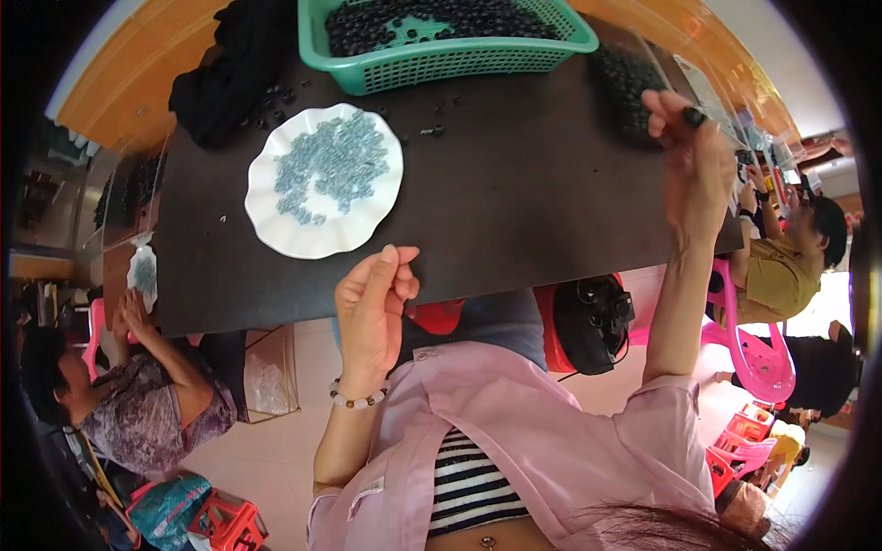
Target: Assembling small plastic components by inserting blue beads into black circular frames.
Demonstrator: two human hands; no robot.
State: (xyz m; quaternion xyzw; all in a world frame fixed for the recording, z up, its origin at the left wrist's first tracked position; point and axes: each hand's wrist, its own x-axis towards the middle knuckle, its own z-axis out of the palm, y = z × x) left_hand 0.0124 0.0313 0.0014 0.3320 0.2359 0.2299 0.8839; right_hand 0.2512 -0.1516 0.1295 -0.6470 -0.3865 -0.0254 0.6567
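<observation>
My right hand (691, 161) is raised over the table's right end. Its fingers pinch a small black round piece (694, 117). Just left of it lies a heap of similar black pieces (623, 87). My left hand (377, 303) hovers by the table's front edge with thumb and fingertips pressed together; anything between them is too small to make out. Beyond that hand, a white scalloped plate (262, 211) carries many small clear bluish pieces (335, 161). At the back stands a green plastic basket (450, 69) of black pieces (432, 23).
Loose black pieces (437, 130) dot the dark table (514, 193). A black cloth (216, 83) lies at the back left. One person (156, 395) sits at left, another (781, 266) at right. A black bag (593, 323) rests on a red stool beside my legs.
</observation>
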